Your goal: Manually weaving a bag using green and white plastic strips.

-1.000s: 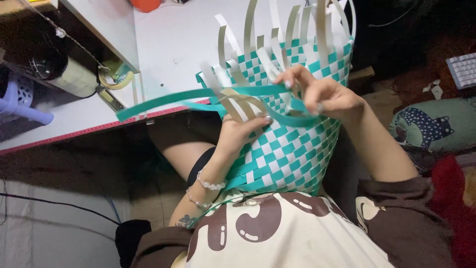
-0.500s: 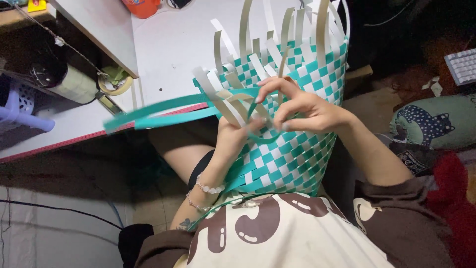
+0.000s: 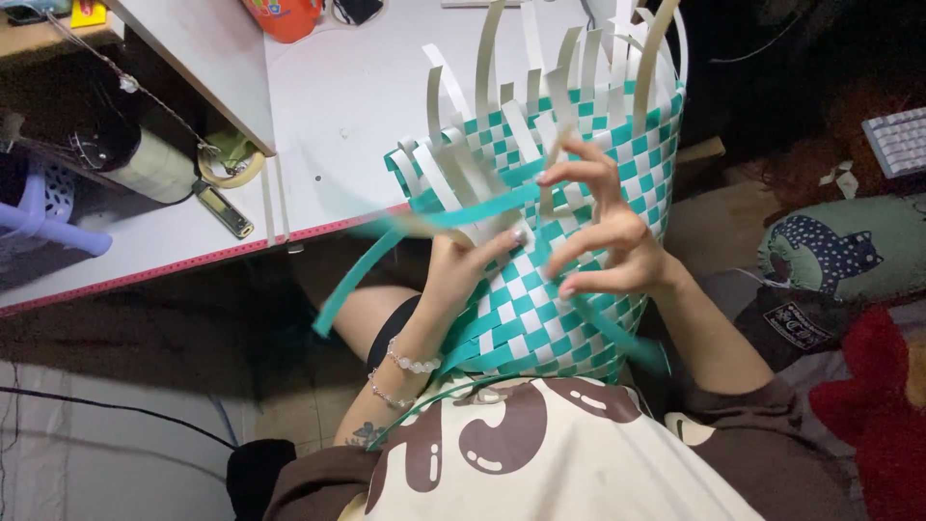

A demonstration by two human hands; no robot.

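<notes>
Partly blurred: teal strip [image 3: 424, 236] near left hand [image 3: 463, 265].

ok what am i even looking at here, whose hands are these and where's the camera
The camera sits on a person's head and looks down, so you see their own lap, shirt and two bare hands. There is no machine. The left hand, with bead bracelets at the wrist, presses against a half-woven basket made of teal and white strips, resting on the lap. The right hand has its fingers spread at the basket's side, the fingertips by a long teal strip that sticks out to the left and looks blurred. Loose white strips stand up from the unfinished rim. Beyond the basket is a white table carrying an orange cup and a roll of tape.
</notes>
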